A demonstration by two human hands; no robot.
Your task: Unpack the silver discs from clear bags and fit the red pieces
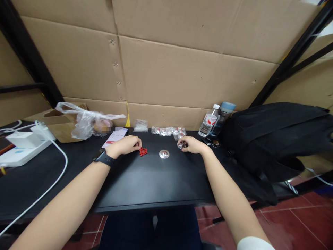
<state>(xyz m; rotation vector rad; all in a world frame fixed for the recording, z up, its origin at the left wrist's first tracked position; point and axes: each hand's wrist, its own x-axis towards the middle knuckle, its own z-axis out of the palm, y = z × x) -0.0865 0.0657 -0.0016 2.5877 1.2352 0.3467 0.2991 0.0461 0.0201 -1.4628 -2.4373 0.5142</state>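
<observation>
My right hand (189,144) pinches a shiny metal piece (180,145). My left hand (126,145) is curled, small red parts (143,151) at its 3 o'clock. I'd worry the tiny piece slips and rolls away.

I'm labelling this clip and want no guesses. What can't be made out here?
All in the head view:
1. Small shiny piece in the right hand: mostly covered by the fingers, shape unclear.
2. Red pieces at the left hand: too small to identify; whether the fingertips grip them is unclear.
3. Plastic bag: its contents are blurred.
4. Card behind the left hand: print too small to read.
</observation>
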